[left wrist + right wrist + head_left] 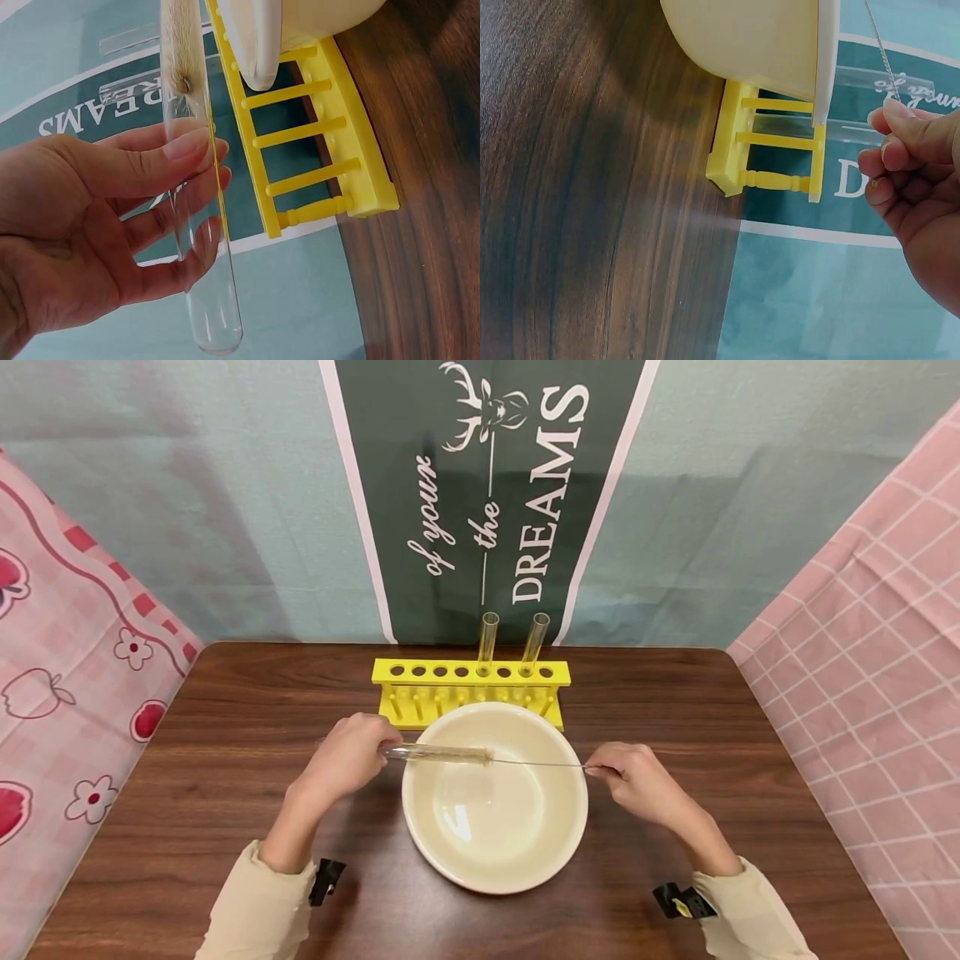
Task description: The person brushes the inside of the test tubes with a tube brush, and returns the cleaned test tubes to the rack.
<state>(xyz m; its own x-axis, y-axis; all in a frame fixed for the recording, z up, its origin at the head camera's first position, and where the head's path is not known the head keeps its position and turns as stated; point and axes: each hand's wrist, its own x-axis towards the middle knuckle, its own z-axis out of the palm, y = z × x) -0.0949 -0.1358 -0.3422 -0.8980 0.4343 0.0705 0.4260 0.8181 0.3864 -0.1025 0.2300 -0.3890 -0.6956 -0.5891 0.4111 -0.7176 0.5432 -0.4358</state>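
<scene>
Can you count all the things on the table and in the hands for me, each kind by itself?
Yellow rack: 1
Test tubes: 3 (1 held, 2 in the rack)
Brush: 1
Bowl: 1
Total: 6

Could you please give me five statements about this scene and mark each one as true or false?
1. The left hand holds a glass tube. True.
2. The right hand pinches a wire handle. True.
3. The brush bristles are completely outside the glass tube. False: they show inside it.
4. The yellow rack holds four tubes. False: the yellow rack holds two tubes.
5. In the head view, the bowl partly hides the yellow rack. True.
</scene>
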